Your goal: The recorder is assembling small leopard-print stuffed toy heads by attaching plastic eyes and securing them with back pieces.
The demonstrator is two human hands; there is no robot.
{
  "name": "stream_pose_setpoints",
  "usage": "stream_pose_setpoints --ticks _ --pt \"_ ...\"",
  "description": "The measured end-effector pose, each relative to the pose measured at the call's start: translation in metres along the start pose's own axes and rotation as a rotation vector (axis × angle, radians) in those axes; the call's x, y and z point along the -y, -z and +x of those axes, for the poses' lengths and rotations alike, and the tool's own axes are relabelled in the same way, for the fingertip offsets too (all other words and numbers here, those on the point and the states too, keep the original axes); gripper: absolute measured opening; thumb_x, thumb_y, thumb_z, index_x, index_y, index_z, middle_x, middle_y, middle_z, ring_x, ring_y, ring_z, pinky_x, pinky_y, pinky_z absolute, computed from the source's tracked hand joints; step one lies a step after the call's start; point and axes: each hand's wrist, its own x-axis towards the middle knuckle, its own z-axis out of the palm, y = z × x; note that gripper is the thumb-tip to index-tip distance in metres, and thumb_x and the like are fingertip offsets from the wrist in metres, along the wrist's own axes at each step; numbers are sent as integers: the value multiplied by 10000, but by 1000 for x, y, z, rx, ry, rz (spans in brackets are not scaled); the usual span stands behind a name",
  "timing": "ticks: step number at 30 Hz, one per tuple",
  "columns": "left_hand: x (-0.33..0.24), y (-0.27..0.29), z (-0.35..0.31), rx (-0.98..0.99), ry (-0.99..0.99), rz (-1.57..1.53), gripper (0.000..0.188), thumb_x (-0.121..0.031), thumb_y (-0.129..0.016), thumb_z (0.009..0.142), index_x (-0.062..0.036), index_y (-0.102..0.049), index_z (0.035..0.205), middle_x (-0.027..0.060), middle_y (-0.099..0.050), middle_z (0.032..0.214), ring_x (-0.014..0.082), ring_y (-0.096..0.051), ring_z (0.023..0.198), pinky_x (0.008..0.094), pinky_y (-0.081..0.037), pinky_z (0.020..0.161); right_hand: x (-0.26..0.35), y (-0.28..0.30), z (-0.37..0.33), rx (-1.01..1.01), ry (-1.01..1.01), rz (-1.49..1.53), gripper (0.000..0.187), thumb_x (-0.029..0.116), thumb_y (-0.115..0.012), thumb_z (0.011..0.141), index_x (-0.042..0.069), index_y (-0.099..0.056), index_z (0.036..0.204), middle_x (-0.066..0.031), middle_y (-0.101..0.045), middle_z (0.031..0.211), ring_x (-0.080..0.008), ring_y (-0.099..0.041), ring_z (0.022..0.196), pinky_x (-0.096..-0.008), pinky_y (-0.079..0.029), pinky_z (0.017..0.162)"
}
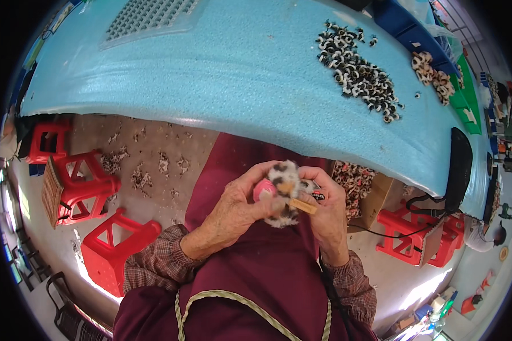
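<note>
Over my maroon apron (pixel 233 278), both hands meet around a small furry piece (pixel 285 170), white with black spots and an orange patch. My left hand (pixel 236 202) is closed on its left side, with a round pink thing (pixel 263 191) between thumb and fingers. From the other side my right hand (pixel 329 207) grips the fur; a flat yellow strip, perhaps wooden (pixel 303 206), lies under its thumb. A small dark patterned bit (pixel 318 194) shows by the right fingers. Fingers hide much of the furry piece.
Ahead is a blue-covered table (pixel 239 79) with a pile of small black-and-white pieces (pixel 358 74), a clear pegged tray (pixel 148 23), blue bin (pixel 409 28) and green bin (pixel 466 96). A cardboard box (pixel 376 196) of furry pieces stands below. Red stools (pixel 116 238) flank me.
</note>
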Motion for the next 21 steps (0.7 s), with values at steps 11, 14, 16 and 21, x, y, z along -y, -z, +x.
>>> stream_pose_setpoints --ticks 11,14,16,21 --pt "14 32 -5 -125 -222 451 474 -9 -787 679 -47 -495 1051 23 -590 910 87 -576 777 233 -483 685 -25 -10 6 -115 141 127 310 -107 -570 800 -28 -548 1099 -99 -550 1088 -122 -558 985 -258 -474 838" --pt "6 32 -13 -232 -449 897 526 -29 -798 664 -54 -490 1089 43 -599 891 111 -579 736 247 -485 649 -18 -6 -5 -23 37 136 283 -72 -612 815 -23 -555 1088 -57 -566 1025 -105 -564 901 -233 -484 786" --pt "8 31 -14 -223 -455 953 533 -37 -800 662 -60 -494 1098 53 -599 908 121 -585 762 252 -490 646 -22 -15 -6 90 -87 186 317 22 -674 816 -20 -564 1110 -50 -601 982 -98 -576 841 -229 -488 755" --pt "14 31 -15 -75 -204 575 447 -14 -759 704 -54 -526 1083 55 -572 1004 121 -574 891 268 -501 736 -48 -26 0 69 -136 433 282 91 -715 797 -8 -625 1046 -24 -644 946 -99 -593 863 -245 -489 796"
